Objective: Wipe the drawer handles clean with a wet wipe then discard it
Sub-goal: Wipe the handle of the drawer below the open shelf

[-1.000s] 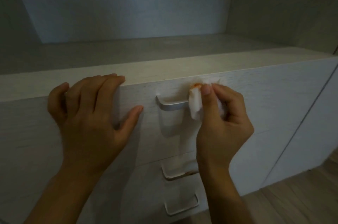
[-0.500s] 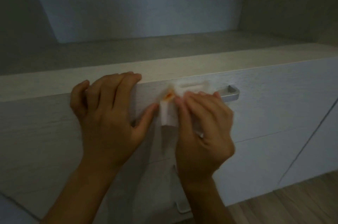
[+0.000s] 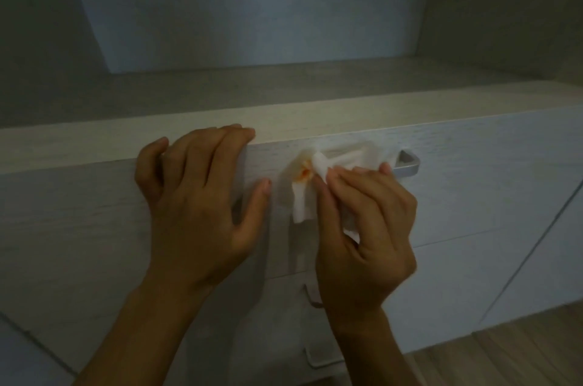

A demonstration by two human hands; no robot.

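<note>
R hand (image 3: 366,228) has the wipe (image 3: 303,199) pinched against the top handle (image 3: 408,163), thumb & fingers curled round the bunched cloth. The wipe is draped over the handle's left and mid part, so only the handle's right end shows bare metal. There's an orange stain on the wipe at the handle's left end, and a flap hangs just below the handle. L hand (image 3: 202,196) sits left of the handle, near the wipe but not touching it. It grasps nothing: fingers laid over the unit's top (image 3: 347,120), thumb flat on the drawer front (image 3: 473,184). All drawers are shut, so contents can't be seen. 2nd handle (image 3: 310,297) is straight below the top handle, mostly hidden behind the R wrist. 3rd handle (image 3: 318,360) is lower again, only its left corner visible. Above & behind the handle, the top runs back into a dim recess w/ a pale rear wall (image 3: 252,7). Wood floor (image 3: 520,354) lies down & right of the handle.
</note>
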